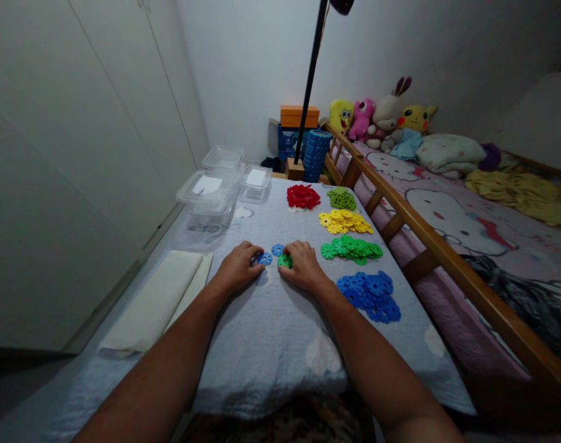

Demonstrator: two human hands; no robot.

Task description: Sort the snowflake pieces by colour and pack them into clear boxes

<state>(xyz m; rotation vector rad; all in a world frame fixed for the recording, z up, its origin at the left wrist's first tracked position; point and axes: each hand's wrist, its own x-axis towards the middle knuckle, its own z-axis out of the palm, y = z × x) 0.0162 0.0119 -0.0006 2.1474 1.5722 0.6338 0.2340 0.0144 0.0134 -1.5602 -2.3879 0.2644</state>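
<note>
My left hand point(240, 263) rests on the pale blue quilted cloth point(262, 332), fingers curled and pinched on a blue snowflake disc point(264, 259). My right hand point(302, 264) lies beside it, fingers closed on a green disc point(285, 261). A second blue disc point(277, 249) lies between and just beyond the two hands. To the right sit sorted piles of discs: blue point(370, 295), green point(352, 249), yellow point(345, 221), light green point(341, 198) and red point(303, 196).
Clear plastic boxes point(213, 194) stand at the far left of the cloth. A folded white cloth point(158, 298) lies left. A black pole point(310, 80) rises behind. A wooden bed rail point(428, 237) runs along the right, with plush toys point(384, 117) on the bed.
</note>
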